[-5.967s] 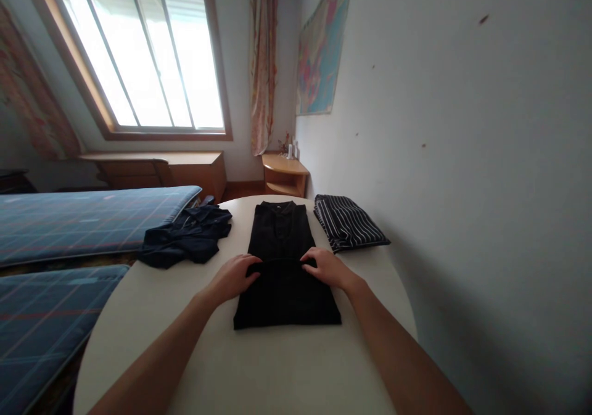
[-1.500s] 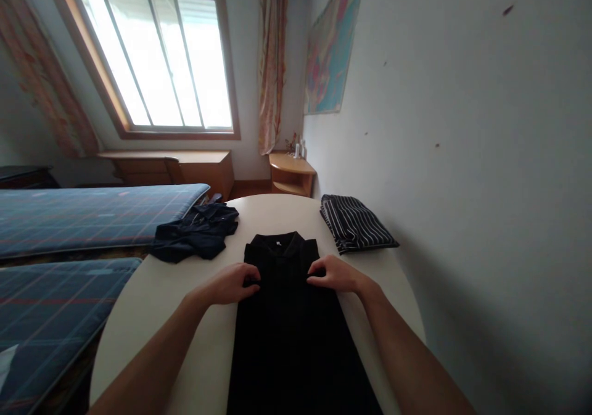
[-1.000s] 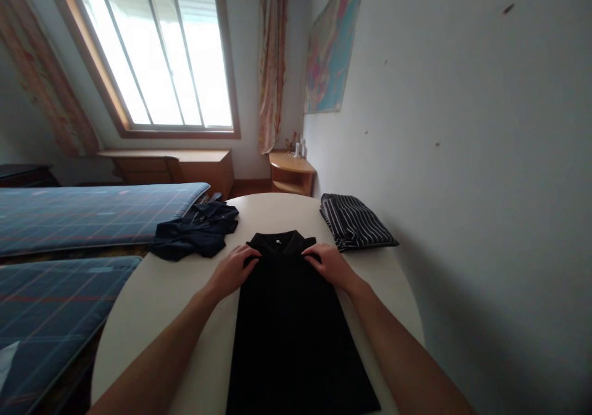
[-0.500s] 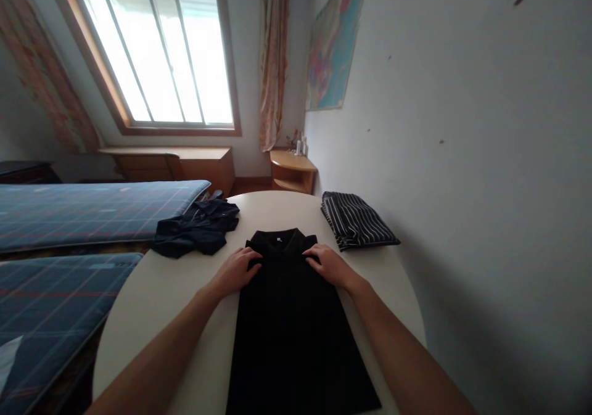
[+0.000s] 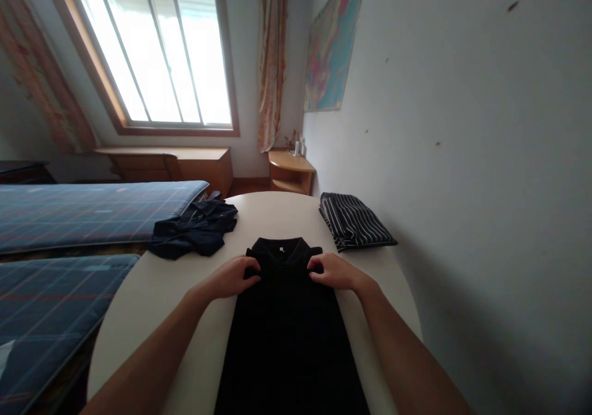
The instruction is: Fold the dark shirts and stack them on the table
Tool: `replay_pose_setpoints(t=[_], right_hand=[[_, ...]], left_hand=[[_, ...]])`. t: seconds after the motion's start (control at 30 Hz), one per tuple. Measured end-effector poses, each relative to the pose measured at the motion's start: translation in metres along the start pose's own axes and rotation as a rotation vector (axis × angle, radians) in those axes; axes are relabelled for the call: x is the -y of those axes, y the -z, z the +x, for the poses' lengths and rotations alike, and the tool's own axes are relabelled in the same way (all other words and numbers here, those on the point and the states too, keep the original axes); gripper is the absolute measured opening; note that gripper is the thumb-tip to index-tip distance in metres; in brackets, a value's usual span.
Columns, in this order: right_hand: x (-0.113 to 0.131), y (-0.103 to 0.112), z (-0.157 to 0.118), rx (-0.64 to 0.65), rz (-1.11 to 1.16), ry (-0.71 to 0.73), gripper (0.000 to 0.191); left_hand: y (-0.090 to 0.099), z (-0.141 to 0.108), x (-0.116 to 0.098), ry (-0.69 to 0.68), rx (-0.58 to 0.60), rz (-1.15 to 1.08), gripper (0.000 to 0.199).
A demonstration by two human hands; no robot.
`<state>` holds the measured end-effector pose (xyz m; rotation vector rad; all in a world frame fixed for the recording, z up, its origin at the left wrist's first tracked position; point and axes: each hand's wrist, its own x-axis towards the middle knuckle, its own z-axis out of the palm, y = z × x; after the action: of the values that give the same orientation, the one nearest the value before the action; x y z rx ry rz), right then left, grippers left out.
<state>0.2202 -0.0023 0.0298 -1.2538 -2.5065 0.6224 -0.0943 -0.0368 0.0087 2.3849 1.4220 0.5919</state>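
A black collared shirt (image 5: pixel 287 335) lies lengthwise on the white round table (image 5: pixel 272 208), its collar at the far end and a small pale label inside the neck. Its sides are folded in to a long narrow shape, and the near end runs out of view. My left hand (image 5: pixel 238 275) pinches the cloth at the left shoulder, thumb and fingers closed on it. At the right shoulder, my right hand (image 5: pixel 333 271) grips the shirt in the same way.
A folded black-and-white striped garment (image 5: pixel 356 221) rests at the table's far right, near the wall. Crumpled dark navy clothing (image 5: pixel 197 230) lies at the far left edge. Beyond it are beds with blue plaid mattresses (image 5: pixel 92 217). A corner shelf (image 5: pixel 291 162) stands at the back.
The shirt's collar has slid slightly toward me. Both hands have come a little nearer, and their fingers have closed from resting on the shoulders to pinching the cloth.
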Motion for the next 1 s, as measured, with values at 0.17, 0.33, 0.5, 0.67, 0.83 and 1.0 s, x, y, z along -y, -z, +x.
replay_pose_setpoints(t=[0.17, 0.33, 0.5, 0.67, 0.83, 1.0], right_hand=[[-0.004, 0.003, 0.000, -0.038, 0.019, 0.058, 0.017], [-0.006, 0.006, 0.006, -0.360, 0.041, 0.086, 0.019], [-0.017, -0.008, 0.017, -0.354, -0.007, 0.050, 0.019], [-0.025, -0.017, 0.020, -0.234, -0.011, 0.002, 0.024], [-0.020, -0.009, 0.014, -0.184, -0.019, -0.033, 0.023], [-0.014, -0.002, 0.004, -0.098, -0.016, -0.053, 0.024]], left_hand=[[0.004, 0.001, -0.005, 0.021, -0.061, -0.024, 0.017], [0.003, 0.009, -0.003, 0.095, -0.335, 0.011, 0.023], [-0.014, 0.016, 0.011, 0.107, -0.309, 0.084, 0.021], [-0.022, 0.017, 0.018, 0.157, -0.244, 0.076, 0.025], [-0.013, 0.015, 0.011, 0.152, -0.188, 0.062, 0.026], [-0.002, 0.008, 0.002, 0.094, -0.074, 0.055, 0.025]])
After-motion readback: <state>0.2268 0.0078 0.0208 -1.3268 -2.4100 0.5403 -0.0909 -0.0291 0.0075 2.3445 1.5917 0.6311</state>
